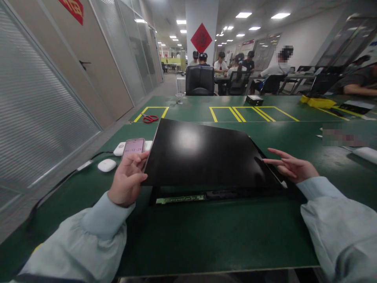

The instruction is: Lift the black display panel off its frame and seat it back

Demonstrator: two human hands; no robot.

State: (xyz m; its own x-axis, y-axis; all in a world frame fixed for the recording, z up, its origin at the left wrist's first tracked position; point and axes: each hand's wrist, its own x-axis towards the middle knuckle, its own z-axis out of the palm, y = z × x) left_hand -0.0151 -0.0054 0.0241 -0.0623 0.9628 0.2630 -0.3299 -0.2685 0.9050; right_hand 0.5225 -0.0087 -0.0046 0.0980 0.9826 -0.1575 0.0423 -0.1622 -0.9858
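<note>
Green strip (179,199) by near edge of black screen (203,157), tilted over worktop (218,239). L hand (126,181) grips screen's L edge; R hand (297,167) loose, fingers out, one tip at R edge. Phone (134,146) just past L hand, scissors (150,119) farther back.

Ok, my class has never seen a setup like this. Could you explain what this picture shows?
No robot here: a person works bare-handed. One camera, worn on the head, looks forward and down. The left hand holds a glossy dark panel by its left edge; the right hand has a fingertip at its right edge, though whether it bears any weight is unclear. A narrow green strip shows below the panel's near edge. On the green table you can also spot a phone, a small rounded white object, red scissors and a black box. Other people are in the background.
</note>
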